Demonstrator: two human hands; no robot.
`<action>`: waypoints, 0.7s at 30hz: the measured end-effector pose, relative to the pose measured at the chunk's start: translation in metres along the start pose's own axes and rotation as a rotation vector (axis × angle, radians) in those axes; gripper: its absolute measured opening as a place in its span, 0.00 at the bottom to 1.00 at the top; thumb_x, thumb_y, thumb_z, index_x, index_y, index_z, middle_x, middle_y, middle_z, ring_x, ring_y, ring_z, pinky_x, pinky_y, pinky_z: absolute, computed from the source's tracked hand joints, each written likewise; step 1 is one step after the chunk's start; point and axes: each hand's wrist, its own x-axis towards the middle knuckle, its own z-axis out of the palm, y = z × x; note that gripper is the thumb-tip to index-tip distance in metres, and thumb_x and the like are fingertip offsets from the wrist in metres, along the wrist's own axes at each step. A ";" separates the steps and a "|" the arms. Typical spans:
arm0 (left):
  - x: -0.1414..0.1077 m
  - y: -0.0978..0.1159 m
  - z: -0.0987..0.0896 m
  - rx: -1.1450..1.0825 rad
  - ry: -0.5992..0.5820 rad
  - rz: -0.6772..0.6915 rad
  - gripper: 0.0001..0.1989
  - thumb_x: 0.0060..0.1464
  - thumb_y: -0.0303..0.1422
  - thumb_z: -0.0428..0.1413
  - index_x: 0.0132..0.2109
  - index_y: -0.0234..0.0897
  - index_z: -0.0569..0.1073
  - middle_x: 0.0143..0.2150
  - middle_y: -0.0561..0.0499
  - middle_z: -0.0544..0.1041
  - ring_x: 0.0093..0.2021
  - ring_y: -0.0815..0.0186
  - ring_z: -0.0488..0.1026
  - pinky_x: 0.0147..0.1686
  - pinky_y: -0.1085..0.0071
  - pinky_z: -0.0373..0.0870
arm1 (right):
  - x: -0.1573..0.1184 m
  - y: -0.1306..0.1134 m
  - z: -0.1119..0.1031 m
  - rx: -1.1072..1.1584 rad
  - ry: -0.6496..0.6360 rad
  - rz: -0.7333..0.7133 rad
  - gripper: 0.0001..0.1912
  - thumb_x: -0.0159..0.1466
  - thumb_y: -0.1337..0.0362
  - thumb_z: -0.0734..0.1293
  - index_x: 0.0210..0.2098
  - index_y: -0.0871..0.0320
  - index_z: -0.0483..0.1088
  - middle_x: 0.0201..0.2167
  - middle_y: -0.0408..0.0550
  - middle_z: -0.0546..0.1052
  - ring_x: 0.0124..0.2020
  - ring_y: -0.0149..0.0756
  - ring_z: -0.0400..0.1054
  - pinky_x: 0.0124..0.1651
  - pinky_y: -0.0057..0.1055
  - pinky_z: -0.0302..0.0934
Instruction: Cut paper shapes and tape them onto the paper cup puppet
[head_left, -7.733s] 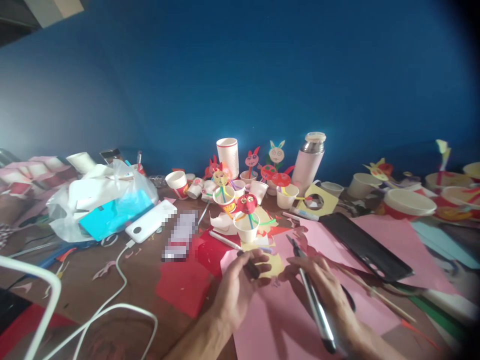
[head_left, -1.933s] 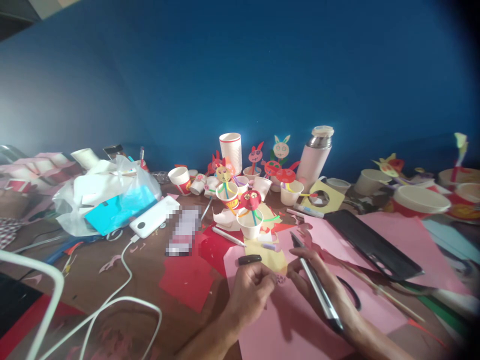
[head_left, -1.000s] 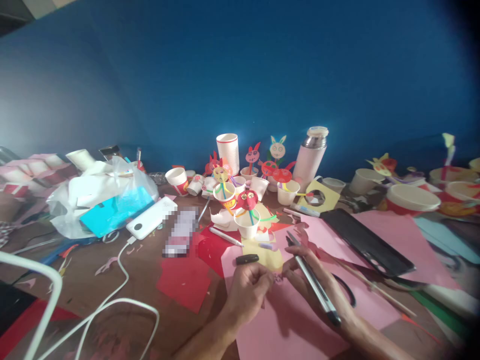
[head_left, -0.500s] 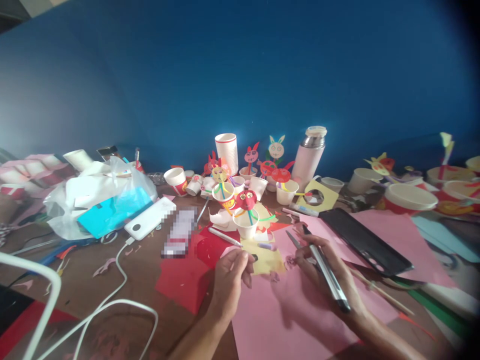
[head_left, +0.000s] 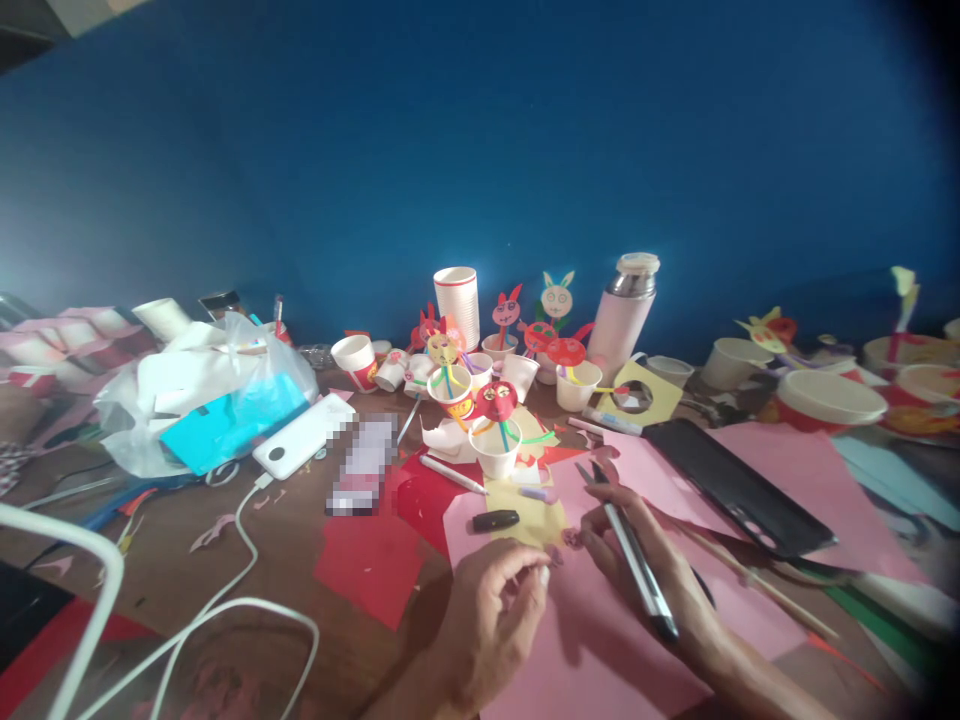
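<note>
My right hand (head_left: 652, 550) is closed around a silver-grey marker pen (head_left: 636, 565), its dark tip pointing up and away. A pointed grey blade (head_left: 585, 474), seemingly of scissors, sticks out beside the pen tip from the same hand. My left hand (head_left: 499, 615) is curled, thumb and forefinger tips close together beside a small pink paper cutout (head_left: 556, 556); whether they pinch anything is hidden. Another drawn-on pink cutout (head_left: 572, 538) lies by my right fingertips. A black pen cap (head_left: 495, 520) rests just beyond my left hand. Under both hands lies a pink sheet (head_left: 592, 650), with yellow paper (head_left: 536, 515) on it.
Paper cups with paper-faced figures (head_left: 496, 445) stand ahead, near a pink flask (head_left: 621, 325). A black phone case (head_left: 739, 490) lies right. Leftward are a white power bank (head_left: 296, 440) with a cable, a blurred phone (head_left: 361, 465) and a plastic bag (head_left: 127, 420).
My left hand has let go of the black pen cap, which now lies on the paper, and has moved right and nearer me. My right hand still holds the pen, shifted slightly left.
</note>
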 end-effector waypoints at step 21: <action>0.045 0.005 0.006 -0.103 -0.234 -0.085 0.12 0.55 0.34 0.49 0.37 0.34 0.76 0.33 0.47 0.76 0.33 0.65 0.72 0.33 0.74 0.65 | -0.003 0.005 0.001 -0.082 -0.024 -0.140 0.07 0.62 0.64 0.57 0.31 0.52 0.66 0.22 0.40 0.68 0.29 0.37 0.70 0.48 0.45 0.65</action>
